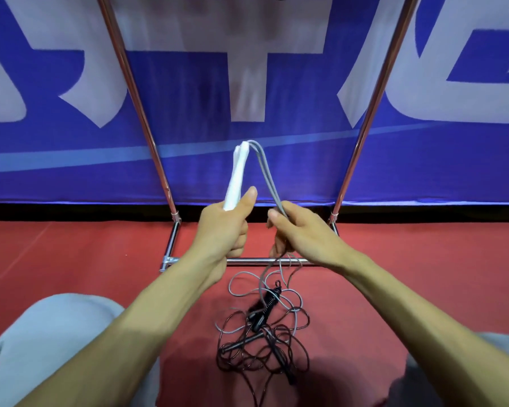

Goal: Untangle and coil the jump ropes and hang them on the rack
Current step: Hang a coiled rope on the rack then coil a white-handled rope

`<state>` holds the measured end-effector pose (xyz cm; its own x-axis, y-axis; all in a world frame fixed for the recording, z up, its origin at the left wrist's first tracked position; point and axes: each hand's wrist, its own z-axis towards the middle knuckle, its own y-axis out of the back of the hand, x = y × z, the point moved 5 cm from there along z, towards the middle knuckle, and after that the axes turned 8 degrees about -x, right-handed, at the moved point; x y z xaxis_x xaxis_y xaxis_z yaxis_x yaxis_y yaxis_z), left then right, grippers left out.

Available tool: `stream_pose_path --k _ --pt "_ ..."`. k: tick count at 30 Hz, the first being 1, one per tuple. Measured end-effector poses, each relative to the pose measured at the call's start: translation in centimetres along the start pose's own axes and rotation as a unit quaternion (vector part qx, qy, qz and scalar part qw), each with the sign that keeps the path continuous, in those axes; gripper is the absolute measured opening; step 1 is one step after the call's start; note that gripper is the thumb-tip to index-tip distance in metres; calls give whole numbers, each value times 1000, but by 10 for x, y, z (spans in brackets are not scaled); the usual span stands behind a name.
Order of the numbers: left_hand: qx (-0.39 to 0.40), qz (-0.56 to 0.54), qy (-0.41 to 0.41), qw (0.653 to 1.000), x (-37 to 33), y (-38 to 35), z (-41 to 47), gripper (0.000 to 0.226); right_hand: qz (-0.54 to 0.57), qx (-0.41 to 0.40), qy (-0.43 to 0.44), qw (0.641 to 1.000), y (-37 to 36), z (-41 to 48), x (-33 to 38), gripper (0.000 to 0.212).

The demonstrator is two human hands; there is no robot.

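Currently the grey jump rope [264, 171] is held up in front of the person, between the two hands and above the floor. Its two white handles [236, 174] are bundled side by side and point upward. The left hand [224, 227] grasps the lower ends of these handles, fingers clenched around them and thumb extended up along the side. Two grey strands leave the handle tops, arc over and run down to the right hand [300, 230], which grips them with curled fingers and thumb pressed on top (the strands pass through the fist and exit below it).

Below the right hand, the rest of the grey cord drops to the red floor [71, 254] and lies in loose loops. These loops overlap a second, dark jump rope [259, 320], which lies in a tangled pile directly below the hands. Its black handles [241, 344] rest within the pile.

The rack [138, 92] stands just beyond the hands: two metal uprights lean inward toward the top, and a horizontal base bar [247, 261] crosses the floor between them, just behind the rope pile. Behind the rack hangs a blue banner [306, 142] with large white characters. Grey trouser knees [56, 333] appear at the lower left and lower right corners.
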<state>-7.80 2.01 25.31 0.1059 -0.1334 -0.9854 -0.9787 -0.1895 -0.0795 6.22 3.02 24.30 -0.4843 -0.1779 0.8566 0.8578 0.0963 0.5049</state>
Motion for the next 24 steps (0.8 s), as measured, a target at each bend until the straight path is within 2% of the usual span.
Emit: stream_pose_path --k 2,5,8,13,19,22,24 --pt "-22 -7 -15 1000 -1 -1 1 42 -44 17 -8 999 -5 1 -3 16" --pt "-32 -52 -23 998 -9 3 1 45 -39 39 -34 998 -18 -1 -5 23" --pt "-35 -71 -49 996 -19 9 2 47 -52 75 -6 996 -27 -6 -1 29" --pt "-103 19 -95 990 -15 24 12 53 -169 81 98 977 -34 -19 18 27" --pt "-156 165 -183 956 -23 27 12 25 -207 70 199 955 -32 -30 31 27" --pt "-148 214 -207 943 -26 23 10 21 -198 76 210 954 -30 -30 34 21" --pt "-134 208 -226 942 -28 18 7 19 -185 79 180 963 -32 -26 28 13"
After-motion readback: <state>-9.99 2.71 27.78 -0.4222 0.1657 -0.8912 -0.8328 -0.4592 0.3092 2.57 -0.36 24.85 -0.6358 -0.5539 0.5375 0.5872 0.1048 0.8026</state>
